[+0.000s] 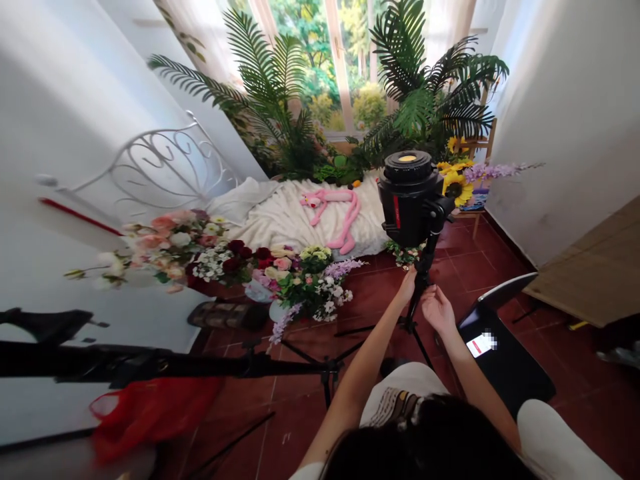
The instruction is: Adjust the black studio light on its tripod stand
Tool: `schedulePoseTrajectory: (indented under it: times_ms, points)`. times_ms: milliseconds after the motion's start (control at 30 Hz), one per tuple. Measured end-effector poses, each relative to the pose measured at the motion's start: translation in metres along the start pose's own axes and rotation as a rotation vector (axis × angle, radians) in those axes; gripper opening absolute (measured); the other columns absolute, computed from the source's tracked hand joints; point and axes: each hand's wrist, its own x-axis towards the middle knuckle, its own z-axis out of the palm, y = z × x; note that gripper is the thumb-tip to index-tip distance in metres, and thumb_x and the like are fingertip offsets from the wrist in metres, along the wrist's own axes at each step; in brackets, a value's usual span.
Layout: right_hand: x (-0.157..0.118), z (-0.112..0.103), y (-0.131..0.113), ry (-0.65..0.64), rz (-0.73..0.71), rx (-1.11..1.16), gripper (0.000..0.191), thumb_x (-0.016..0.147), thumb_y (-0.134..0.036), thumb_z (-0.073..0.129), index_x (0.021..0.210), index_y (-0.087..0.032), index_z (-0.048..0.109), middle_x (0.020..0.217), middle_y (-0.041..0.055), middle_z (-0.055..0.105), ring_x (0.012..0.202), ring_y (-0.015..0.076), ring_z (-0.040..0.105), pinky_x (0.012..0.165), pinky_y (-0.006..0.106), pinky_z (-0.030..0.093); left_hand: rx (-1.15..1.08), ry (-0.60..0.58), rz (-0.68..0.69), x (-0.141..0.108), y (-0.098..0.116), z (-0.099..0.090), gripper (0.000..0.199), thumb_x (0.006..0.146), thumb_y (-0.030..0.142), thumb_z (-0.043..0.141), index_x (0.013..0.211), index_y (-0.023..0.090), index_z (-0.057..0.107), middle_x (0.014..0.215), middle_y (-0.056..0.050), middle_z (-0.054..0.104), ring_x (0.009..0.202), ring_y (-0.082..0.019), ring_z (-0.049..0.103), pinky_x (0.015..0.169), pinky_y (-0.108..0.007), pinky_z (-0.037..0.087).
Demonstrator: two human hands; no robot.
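A black studio light with a round yellowish front stands upright on a black light stand, right of the middle. Just below the light, my left hand is wrapped round the stand's upper pole. My right hand is beside the pole on its right, a little lower, palm up with its fingers apart and curled slightly; nothing shows in it. The stand's legs spread over the red tiled floor beneath my forearms.
Behind the light lies a bed with a pink plush toy. Artificial flowers line its front. A black horizontal boom crosses the lower left above a red bag. A black chair holding a phone is at right.
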Motion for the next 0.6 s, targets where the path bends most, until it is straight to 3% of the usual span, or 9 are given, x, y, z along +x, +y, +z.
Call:
schedulePoseTrajectory:
  times_ms: [167, 333, 433, 600]
  points:
    - [0.006, 0.007, -0.001, -0.048, 0.076, 0.101, 0.026, 0.099, -0.019, 0.044, 0.076, -0.026, 0.055, 0.069, -0.0012, 0.056, 0.060, 0.0104, 0.055, 0.054, 0.017, 0.050, 0.047, -0.039, -0.015, -0.008, 0.002, 0.001, 0.033, 0.092, 0.036, 0.053, 0.117, 0.018, 0.066, 0.114, -0.006, 0.072, 0.118, -0.023, 0.061, 0.113, -0.042, 0.041]
    - [0.009, 0.002, 0.000, -0.094, 0.109, 0.201, 0.035, 0.101, -0.019, 0.044, 0.067, -0.026, 0.041, 0.058, -0.0040, 0.046, 0.050, 0.0098, 0.046, 0.044, 0.015, 0.043, 0.214, -0.074, 0.141, -0.016, 0.005, 0.000, 0.036, 0.094, 0.042, 0.055, 0.120, 0.018, 0.063, 0.124, -0.011, 0.066, 0.120, -0.025, 0.059, 0.114, -0.044, 0.040]
    - [0.013, -0.002, 0.003, -0.097, 0.131, 0.266, 0.039, 0.101, -0.020, 0.044, 0.064, -0.025, 0.034, 0.053, -0.0058, 0.042, 0.045, 0.0078, 0.042, 0.040, 0.013, 0.038, 0.276, -0.069, 0.208, -0.014, 0.005, -0.001, 0.038, 0.094, 0.046, 0.055, 0.118, 0.018, 0.063, 0.120, -0.013, 0.067, 0.116, -0.027, 0.061, 0.111, -0.045, 0.043]
    - [0.027, -0.011, 0.010, -0.195, 0.161, 0.466, 0.048, 0.094, -0.018, 0.058, 0.062, -0.024, 0.024, 0.048, -0.0096, 0.035, 0.041, 0.0055, 0.038, 0.037, 0.014, 0.032, 0.386, -0.060, 0.190, -0.007, 0.004, -0.007, 0.031, 0.094, 0.042, 0.057, 0.107, 0.016, 0.066, 0.106, -0.011, 0.072, 0.099, -0.024, 0.066, 0.097, -0.039, 0.051]
